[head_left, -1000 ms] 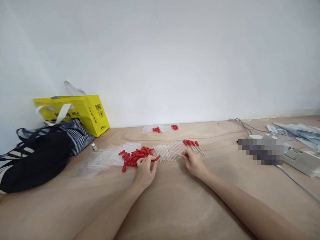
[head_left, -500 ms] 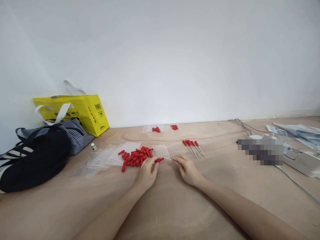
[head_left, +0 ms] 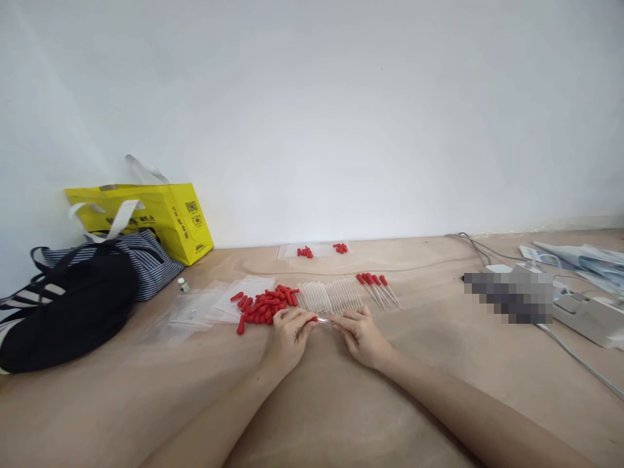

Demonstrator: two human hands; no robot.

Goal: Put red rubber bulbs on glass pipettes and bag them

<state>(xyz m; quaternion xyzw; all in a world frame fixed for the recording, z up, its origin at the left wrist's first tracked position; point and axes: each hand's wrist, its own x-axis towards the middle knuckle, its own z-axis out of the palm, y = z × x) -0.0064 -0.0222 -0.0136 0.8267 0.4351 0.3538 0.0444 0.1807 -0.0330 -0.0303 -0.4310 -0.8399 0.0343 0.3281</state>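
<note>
My left hand (head_left: pixel 290 335) is closed on a red rubber dropper bulb (head_left: pixel 314 319), most of it hidden by the fingers. Pinched in my right hand (head_left: pixel 361 335) is a thin clear dropper tube (head_left: pixel 324 320), whose end meets the bulb's mouth; how deep it sits inside I cannot tell. Just beyond the hands lie rows of clear tubes (head_left: pixel 329 296) side by side. A heap of loose red bulbs (head_left: pixel 266 307) is left of them. To the right rest several droppers (head_left: pixel 379 289) with red bulbs on their tubes.
Clear plastic bags (head_left: pixel 195 315) and a tiny bottle (head_left: pixel 182 285) lie left. A bag with more bulbs and tubes (head_left: pixel 319 250) is near the wall. A yellow bag (head_left: pixel 190 227) and black bag (head_left: pixel 68 312) stand far left; a power strip (head_left: pixel 589 318) and cables lie right.
My hands have come closer together and a little nearer to me. My left fingers now cover more of the bulb, and less of the tube shows between the hands.
</note>
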